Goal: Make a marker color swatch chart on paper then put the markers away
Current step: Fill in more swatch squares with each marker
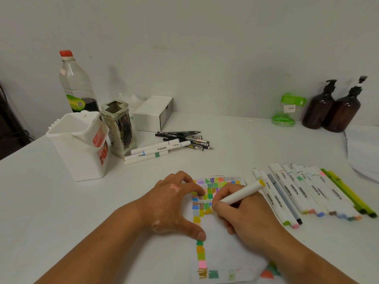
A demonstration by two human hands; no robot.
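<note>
From the head camera we look down on the paper (225, 253), flat on the white table (51, 201) right in front of us. Our left hand (174, 203) is spread on its left edge, fingertips and thumb pressing it down, nothing held. Our right hand (246, 218) has its fingers curled round a yellow-capped marker (242, 193), the capped end pointing up and away. The tip is hidden under the fingers, down among the swatches.

The chart looks well along to us. Colour blocks crowd the top of the sheet, a column runs down the left side, and a few patches sit along the bottom. The middle is bare, so there is room for more.

Putting away has not started, we'd say. A row of markers (303, 191) lies just right of the paper, three markers (155, 150) and some black pens (184, 139) lie further back, and the white holder (78, 148) stands at the left.
</note>
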